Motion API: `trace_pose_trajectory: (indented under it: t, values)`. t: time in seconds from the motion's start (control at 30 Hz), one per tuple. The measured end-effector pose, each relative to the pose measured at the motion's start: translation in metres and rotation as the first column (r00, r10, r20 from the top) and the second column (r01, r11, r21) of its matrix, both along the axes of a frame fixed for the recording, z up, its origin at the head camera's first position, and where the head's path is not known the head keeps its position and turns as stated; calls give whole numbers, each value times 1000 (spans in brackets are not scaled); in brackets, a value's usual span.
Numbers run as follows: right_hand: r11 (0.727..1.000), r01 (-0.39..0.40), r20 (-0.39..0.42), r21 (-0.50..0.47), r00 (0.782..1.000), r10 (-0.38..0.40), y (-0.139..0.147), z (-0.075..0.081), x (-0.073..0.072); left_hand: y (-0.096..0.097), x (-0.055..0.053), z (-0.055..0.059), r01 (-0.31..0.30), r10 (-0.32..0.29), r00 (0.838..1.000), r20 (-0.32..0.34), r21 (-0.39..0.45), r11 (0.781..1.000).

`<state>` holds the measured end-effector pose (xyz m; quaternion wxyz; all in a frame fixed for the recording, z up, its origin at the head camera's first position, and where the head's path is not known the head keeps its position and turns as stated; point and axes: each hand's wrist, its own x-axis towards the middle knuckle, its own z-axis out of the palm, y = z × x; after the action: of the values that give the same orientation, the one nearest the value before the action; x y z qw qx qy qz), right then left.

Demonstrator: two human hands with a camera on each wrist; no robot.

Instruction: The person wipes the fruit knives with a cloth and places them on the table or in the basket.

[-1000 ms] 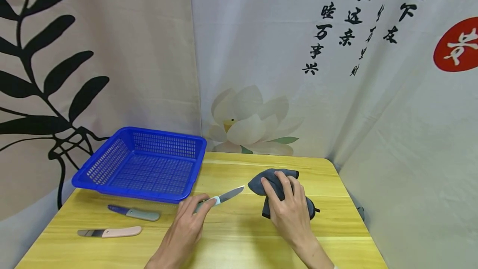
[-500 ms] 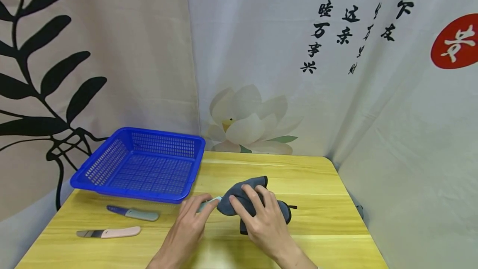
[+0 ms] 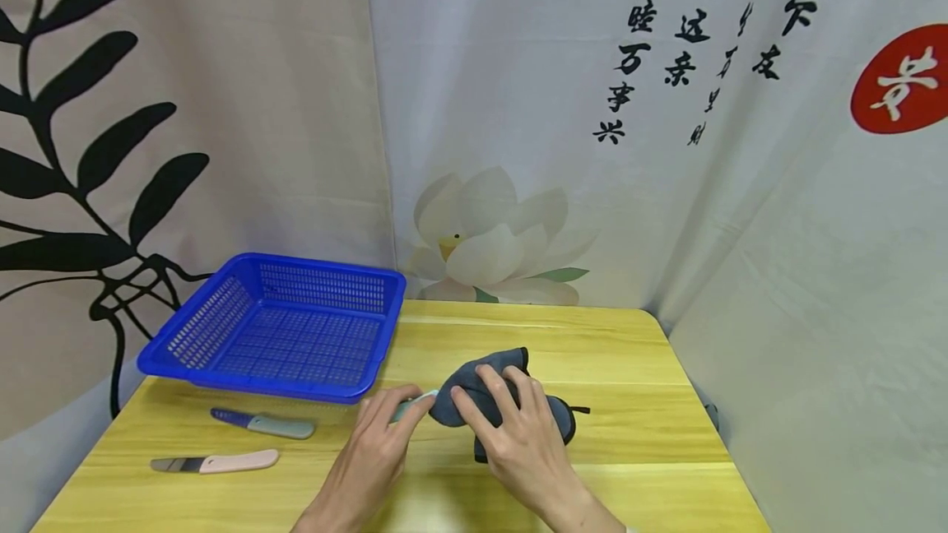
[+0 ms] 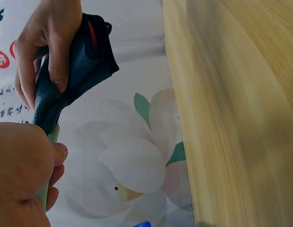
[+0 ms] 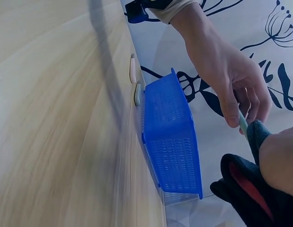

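Gripping knife [image 3: 409, 408] with left hand [image 3: 372, 440]; clasping cloth [image 3: 467, 377] over its end with right hand [image 3: 524, 442]; between side edges of surface [image 3: 629, 401].

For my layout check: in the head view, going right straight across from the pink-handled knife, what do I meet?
Pink-handled knife, left hand, gray cloth; omitted: held knife, overlapping the left hand, and right hand, overlapping the cloth.

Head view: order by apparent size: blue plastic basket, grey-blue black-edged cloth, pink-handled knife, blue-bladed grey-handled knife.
1. Blue plastic basket
2. Grey-blue black-edged cloth
3. Unranked: pink-handled knife, blue-bladed grey-handled knife. The pink one looks longer but lies nearer the camera.
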<state>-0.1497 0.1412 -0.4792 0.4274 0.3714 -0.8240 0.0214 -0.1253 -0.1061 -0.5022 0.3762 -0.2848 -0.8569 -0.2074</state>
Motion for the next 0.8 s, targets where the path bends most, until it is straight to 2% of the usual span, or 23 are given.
trace_pose_trajectory:
  t: [0.27, 0.8]
  values:
    - [1000, 24, 0, -15, 1000, -24, 8, 0, -6, -2, 0, -1, 24, -24, 999, -35, 7, 1000]
    - [995, 77, 19, -67, 997, -76, 33, -5, -21, -4, -1, -2, 3, -2, 999, -52, 15, 1000]
